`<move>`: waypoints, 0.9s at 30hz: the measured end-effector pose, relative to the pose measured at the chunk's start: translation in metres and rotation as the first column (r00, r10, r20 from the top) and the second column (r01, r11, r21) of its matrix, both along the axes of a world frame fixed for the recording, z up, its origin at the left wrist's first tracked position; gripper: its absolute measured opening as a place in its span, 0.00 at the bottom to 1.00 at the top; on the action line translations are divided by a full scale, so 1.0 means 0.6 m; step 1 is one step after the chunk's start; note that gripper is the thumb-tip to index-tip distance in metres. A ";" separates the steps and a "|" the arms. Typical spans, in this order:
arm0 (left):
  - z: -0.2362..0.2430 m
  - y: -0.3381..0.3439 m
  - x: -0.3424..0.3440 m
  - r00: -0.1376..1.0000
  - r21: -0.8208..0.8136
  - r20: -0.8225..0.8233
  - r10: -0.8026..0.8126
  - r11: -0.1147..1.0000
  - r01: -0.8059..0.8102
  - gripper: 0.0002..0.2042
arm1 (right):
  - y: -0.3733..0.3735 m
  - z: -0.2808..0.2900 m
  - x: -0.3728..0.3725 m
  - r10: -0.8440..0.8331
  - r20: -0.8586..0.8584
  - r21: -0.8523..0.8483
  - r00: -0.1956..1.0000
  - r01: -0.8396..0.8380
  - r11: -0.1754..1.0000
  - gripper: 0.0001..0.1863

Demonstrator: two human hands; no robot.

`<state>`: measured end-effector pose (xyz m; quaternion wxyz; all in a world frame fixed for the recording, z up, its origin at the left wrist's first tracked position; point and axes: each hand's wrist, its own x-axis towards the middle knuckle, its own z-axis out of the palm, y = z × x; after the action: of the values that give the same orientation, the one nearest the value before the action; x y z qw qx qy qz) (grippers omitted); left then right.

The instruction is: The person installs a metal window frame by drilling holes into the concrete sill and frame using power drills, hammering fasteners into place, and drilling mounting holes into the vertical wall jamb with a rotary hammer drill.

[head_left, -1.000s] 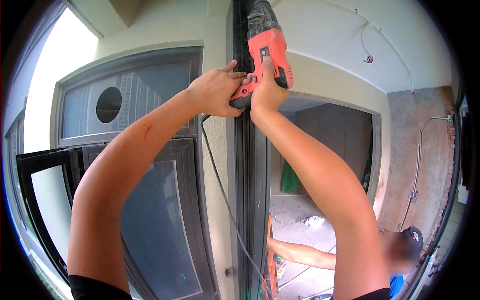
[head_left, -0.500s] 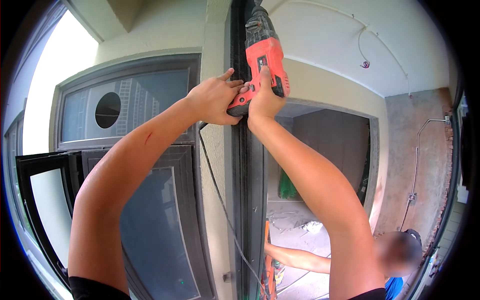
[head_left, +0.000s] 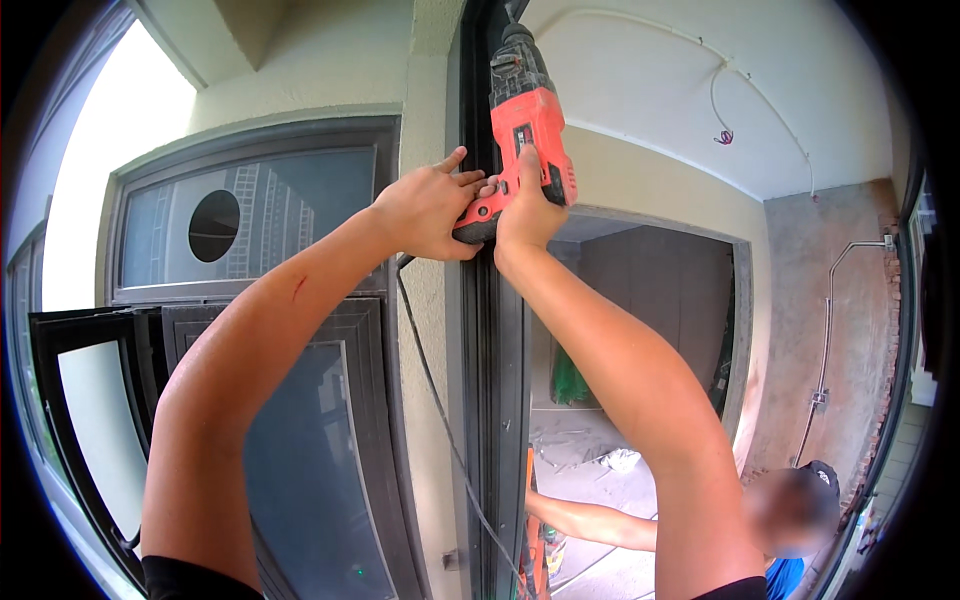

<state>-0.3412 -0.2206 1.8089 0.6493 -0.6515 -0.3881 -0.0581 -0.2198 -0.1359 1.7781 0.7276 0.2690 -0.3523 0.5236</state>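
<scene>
Overhead, a red and black rotary hammer drill (head_left: 530, 115) points upward along a dark metal frame post (head_left: 490, 350). Its thin bit (head_left: 510, 14) shows at the upper edge of the picture; what the tip meets cannot be made out. My right hand (head_left: 525, 215) is closed round the rear of the drill, thumb lying up along its red body. From the other side, my left hand (head_left: 425, 205) grips the handle's lower end, its index finger stretched out against the post. A black cord (head_left: 430, 370) hangs from beside the handle down past the post.
Left stands a grey-framed window (head_left: 255, 215) with a round hole, above an open black casement (head_left: 95, 420). Below right, another person (head_left: 795, 510) reaches an arm (head_left: 590, 522) to an orange ladder (head_left: 533, 530) beside the post. Conduit (head_left: 825, 340) runs down the far wall.
The drill and both hands sit slightly lower in the picture, and more of the bit shows. My grip looks the same. The other person's arm stays at the ladder.
</scene>
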 end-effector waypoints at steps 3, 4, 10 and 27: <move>0.000 -0.002 -0.001 0.999 -0.011 0.032 0.017 1.000 -0.017 0.42 | -0.004 0.001 -0.003 -0.036 -0.030 0.019 0.999 0.037 0.999 0.18; -0.001 -0.002 -0.001 0.999 -0.017 0.032 0.010 1.000 -0.009 0.42 | -0.003 0.000 -0.001 -0.025 -0.004 -0.009 1.000 0.025 1.000 0.18; -0.001 0.003 -0.004 1.000 0.003 0.007 -0.029 1.000 0.029 0.41 | 0.004 0.000 -0.001 -0.008 -0.013 0.008 1.000 0.009 1.000 0.19; -0.005 0.000 -0.003 0.999 0.025 -0.006 -0.041 0.999 0.041 0.40 | 0.001 -0.004 0.000 -0.016 -0.023 0.026 1.000 0.017 1.000 0.17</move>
<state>-0.3429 -0.2205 1.8060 0.6571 -0.6513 -0.3721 -0.0745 -0.2197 -0.1355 1.7757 0.7322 0.2817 -0.3532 0.5098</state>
